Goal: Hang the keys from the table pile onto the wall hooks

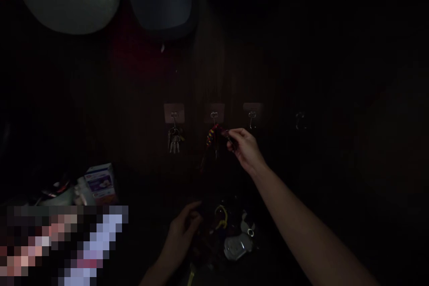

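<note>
The scene is very dark. My right hand (246, 147) is closed in a pinch on one end of a dark red corded keychain (211, 136) with yellow and blue beads. The keychain hangs at the middle wall hook (214, 116); whether the hook carries all its weight is hard to see. A thin metal piece dangles beneath it. Lower down, my left hand (181, 231) holds nothing visible, its index finger and thumb apart. Beside it on a dark surface lie a yellow loop (221, 216), a silver-grey key fob (237, 246) and a small metal ring (250, 232).
A bunch of keys (174, 140) hangs from the left hook (174, 115). The right hook (252, 116) bears nothing visible, and another hook (300, 120) is farther right. Above are a pale cap (73, 0) and a dark cap (164, 0). A purple-white box (100, 183) stands at left.
</note>
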`<state>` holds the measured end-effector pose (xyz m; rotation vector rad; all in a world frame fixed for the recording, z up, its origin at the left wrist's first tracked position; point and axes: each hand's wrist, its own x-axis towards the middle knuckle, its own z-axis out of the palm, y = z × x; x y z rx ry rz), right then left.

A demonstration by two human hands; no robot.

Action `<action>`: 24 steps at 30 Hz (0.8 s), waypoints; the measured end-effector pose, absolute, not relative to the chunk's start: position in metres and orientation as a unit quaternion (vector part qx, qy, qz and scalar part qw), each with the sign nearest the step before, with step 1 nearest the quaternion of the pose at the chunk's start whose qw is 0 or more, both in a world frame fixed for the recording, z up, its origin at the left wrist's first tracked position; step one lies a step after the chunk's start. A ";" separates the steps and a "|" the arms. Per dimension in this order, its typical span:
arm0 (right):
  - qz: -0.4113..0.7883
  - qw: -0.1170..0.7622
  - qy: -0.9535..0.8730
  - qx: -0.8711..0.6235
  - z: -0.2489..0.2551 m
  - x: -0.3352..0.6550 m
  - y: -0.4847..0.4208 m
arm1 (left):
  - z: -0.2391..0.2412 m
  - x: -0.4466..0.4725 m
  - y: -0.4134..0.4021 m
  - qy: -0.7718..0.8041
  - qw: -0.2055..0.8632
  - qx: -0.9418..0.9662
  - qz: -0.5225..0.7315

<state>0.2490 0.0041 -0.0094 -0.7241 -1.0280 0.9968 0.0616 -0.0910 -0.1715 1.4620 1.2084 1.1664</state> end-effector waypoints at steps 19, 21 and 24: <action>0.478 0.672 -0.444 -0.350 -0.093 0.238 0.003 | -0.185 0.058 -0.088 0.475 0.386 0.673 0.415; 0.494 0.664 -0.434 -0.356 -0.100 0.241 0.000 | -0.186 0.057 -0.087 0.473 0.384 0.679 0.411; 0.508 0.644 -0.431 -0.375 -0.112 0.248 -0.005 | -0.187 0.056 -0.087 0.475 0.380 0.684 0.403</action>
